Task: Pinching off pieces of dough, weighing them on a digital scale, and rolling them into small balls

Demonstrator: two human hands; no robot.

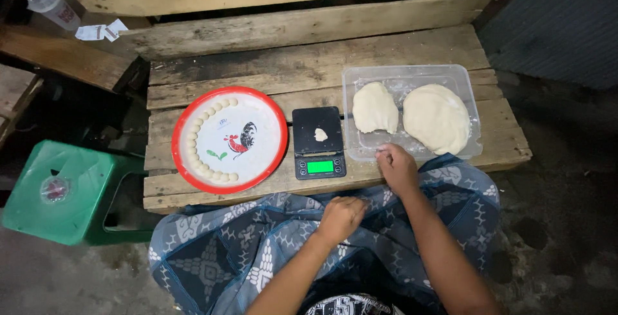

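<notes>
My right hand [397, 167] rests at the near edge of a clear plastic tray [412, 75], fingers curled; whether it pinches a bit of dough I cannot tell. The tray holds two pale dough lumps, a smaller one [374, 108] and a larger one [436, 117]. My left hand [341, 216] lies loosely closed on my patterned blue cloth [212, 257] over my lap. A small black digital scale [318, 142] with a lit green display carries a small piece of dough [320, 135]. A red-rimmed round plate [230, 139] with a rooster picture has several small dough balls along its left rim.
Everything sits on a rough wooden pallet bench [309, 57]. A green plastic stool [61, 189] stands at the left with a small lidded cup on it. A plastic cup [53, 6] and paper scraps lie at the top left. Bare concrete floor lies to the right.
</notes>
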